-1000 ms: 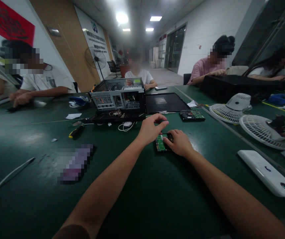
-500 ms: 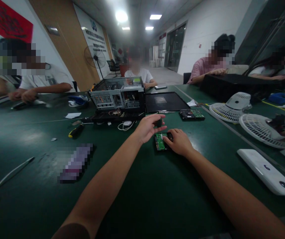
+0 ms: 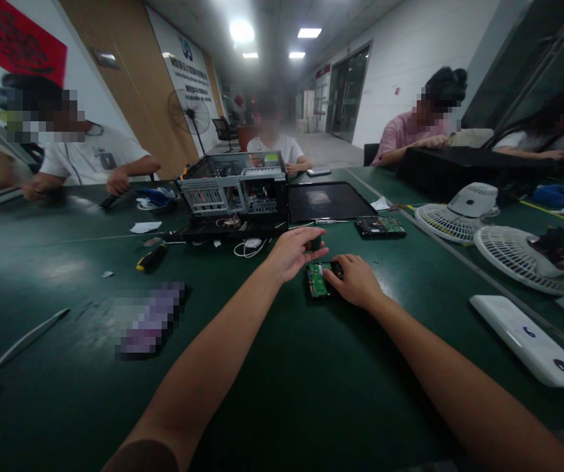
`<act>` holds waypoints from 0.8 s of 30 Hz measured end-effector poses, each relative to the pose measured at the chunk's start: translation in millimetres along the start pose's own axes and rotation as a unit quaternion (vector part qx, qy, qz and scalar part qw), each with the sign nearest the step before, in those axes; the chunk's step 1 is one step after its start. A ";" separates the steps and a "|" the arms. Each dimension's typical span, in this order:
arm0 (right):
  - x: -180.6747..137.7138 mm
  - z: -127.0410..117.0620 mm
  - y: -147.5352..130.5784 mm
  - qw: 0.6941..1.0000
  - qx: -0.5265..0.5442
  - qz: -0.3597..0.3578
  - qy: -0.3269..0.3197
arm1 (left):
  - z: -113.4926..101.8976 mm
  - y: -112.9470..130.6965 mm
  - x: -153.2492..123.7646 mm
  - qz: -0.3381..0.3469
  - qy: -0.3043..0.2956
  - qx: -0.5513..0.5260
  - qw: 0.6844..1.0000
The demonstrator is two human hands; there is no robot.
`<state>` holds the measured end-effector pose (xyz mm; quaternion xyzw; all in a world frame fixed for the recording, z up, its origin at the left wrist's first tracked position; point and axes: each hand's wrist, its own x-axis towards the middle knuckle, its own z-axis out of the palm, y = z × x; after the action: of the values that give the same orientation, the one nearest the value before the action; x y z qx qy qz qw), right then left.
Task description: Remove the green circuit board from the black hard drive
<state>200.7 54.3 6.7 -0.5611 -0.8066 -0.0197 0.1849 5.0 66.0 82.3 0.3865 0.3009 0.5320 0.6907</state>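
Observation:
A small hard drive with a green circuit board (image 3: 317,280) lies on the green table (image 3: 272,393) in front of me. My right hand (image 3: 357,280) rests on its right side, fingers curled and pressing it down. My left hand (image 3: 292,252) hovers just behind the drive, fingers pinched round a small dark object (image 3: 315,243) that I cannot make out clearly. An open computer case (image 3: 235,193) stands behind my hands, with its black side panel (image 3: 326,202) lying flat to the right.
A second drive (image 3: 380,227) lies right of the panel. A yellow-handled screwdriver (image 3: 150,259) and a white cable (image 3: 250,247) lie left. White fan parts (image 3: 459,213) and a white cover (image 3: 532,341) sit at right. Several people work around the table.
My left hand has dropped slightly toward the drive and closed on a small dark object. The person at far left has moved an arm to the right.

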 end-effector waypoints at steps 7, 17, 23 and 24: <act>0.1 -0.8 -1.2 1.000 0.001 0.003 -0.004 | 1.8 4.2 -0.2 0.001 0.034 -0.035 0.999; -0.2 0.7 0.3 1.000 -0.001 0.004 -0.006 | 4.7 2.7 -1.1 0.010 0.046 0.021 0.999; 0.0 -0.1 -0.2 1.000 -0.004 0.008 -0.009 | 3.1 -0.6 0.2 0.038 0.039 0.059 0.997; 0.0 0.0 -0.2 1.000 -0.004 0.009 -0.009 | 2.5 -0.7 0.6 0.037 0.036 0.063 0.997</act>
<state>200.5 54.2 6.7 -0.5693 -0.8029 -0.0160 0.1761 7.6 66.0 82.9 0.4211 0.3441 0.5504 0.6335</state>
